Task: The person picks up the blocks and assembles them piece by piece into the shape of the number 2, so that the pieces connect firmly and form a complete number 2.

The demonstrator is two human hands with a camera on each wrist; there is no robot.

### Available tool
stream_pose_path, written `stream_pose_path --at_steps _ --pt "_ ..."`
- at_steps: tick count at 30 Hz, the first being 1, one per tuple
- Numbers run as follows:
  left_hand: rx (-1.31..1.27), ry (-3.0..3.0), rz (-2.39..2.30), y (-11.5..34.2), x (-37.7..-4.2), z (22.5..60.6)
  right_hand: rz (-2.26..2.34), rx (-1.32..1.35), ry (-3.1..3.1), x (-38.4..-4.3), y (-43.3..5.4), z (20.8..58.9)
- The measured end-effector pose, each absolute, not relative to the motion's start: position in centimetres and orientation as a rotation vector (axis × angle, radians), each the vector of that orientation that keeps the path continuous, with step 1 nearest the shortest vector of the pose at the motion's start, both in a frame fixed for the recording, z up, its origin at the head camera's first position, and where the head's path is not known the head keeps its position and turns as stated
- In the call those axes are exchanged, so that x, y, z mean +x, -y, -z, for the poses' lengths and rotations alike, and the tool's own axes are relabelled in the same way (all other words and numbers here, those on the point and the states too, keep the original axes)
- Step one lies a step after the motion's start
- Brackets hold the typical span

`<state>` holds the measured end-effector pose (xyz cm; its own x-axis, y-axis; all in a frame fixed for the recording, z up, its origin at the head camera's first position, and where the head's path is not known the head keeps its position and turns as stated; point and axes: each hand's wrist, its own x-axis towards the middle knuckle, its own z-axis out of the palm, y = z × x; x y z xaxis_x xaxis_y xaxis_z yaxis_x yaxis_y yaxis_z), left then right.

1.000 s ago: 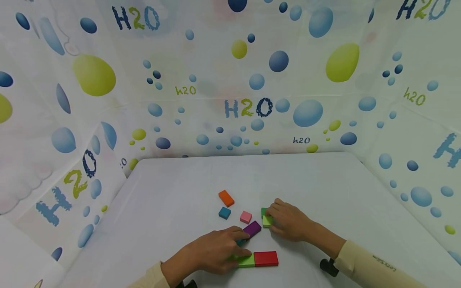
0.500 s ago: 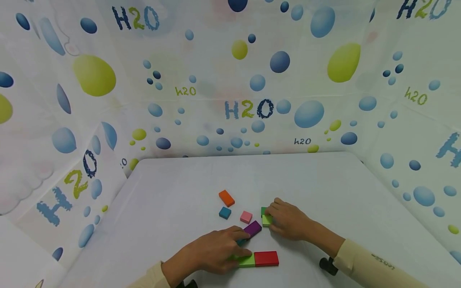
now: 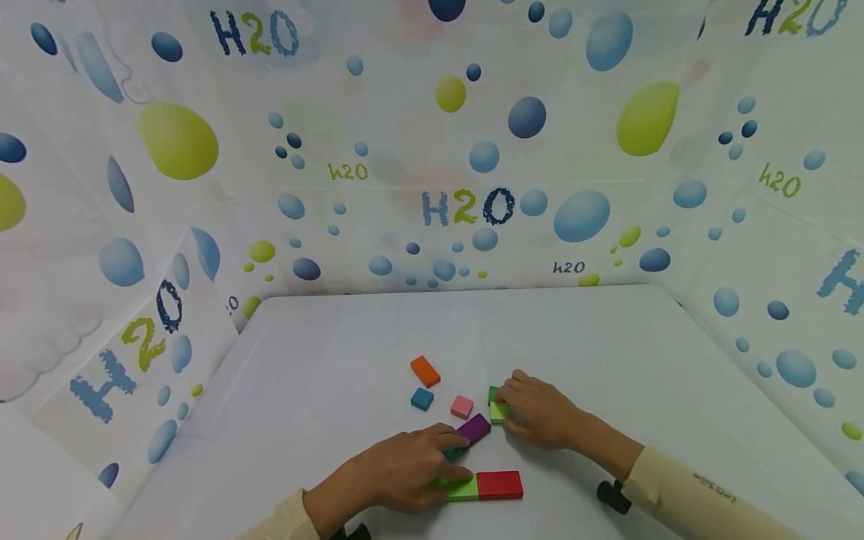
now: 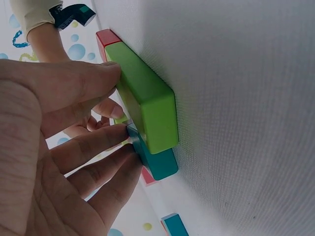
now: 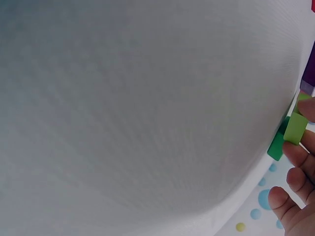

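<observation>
My left hand (image 3: 406, 469) lies palm down over the near blocks. In the left wrist view its thumb rests on a long light green block (image 4: 147, 98), while its other fingertips touch a teal block (image 4: 160, 163). A purple block (image 3: 475, 429) lies against the index fingertip. The red block (image 3: 500, 485) sits end to end with the long light green one. Farther right, my right hand (image 3: 540, 411) pinches a small light green block (image 5: 295, 129) between thumb and fingers. Right beside that block is a darker green block (image 5: 276, 146), partly hidden by the hand in the head view.
Behind the hands lie a pink block (image 3: 462, 407), a blue block (image 3: 422, 399) and an orange block (image 3: 425, 371) on the white tabletop (image 3: 324, 360). A bubble-printed curtain (image 3: 378, 187) borders the table at the back and sides.
</observation>
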<state>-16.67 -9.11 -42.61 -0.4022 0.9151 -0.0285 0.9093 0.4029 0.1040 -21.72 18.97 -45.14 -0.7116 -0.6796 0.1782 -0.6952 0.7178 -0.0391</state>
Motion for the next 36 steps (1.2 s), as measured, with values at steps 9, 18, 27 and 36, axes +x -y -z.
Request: stream_pose_path --at_steps 9,18,27,36 --pt "1.662 -2.569 -0.115 9.12 -16.62 42.59 -0.139 1.119 2.765 -21.81 -18.67 44.79" --pt "1.643 -2.567 -0.128 9.09 -16.53 42.44 -0.137 1.127 2.768 -21.86 -18.66 44.94" --pt "1.63 -2.573 -0.125 9.09 -16.59 42.56 -0.096 1.134 2.767 -22.07 -18.52 44.98" --pt "1.603 -2.573 -0.133 9.0 -16.52 42.47 -0.093 1.121 2.77 -22.21 -18.44 44.97"
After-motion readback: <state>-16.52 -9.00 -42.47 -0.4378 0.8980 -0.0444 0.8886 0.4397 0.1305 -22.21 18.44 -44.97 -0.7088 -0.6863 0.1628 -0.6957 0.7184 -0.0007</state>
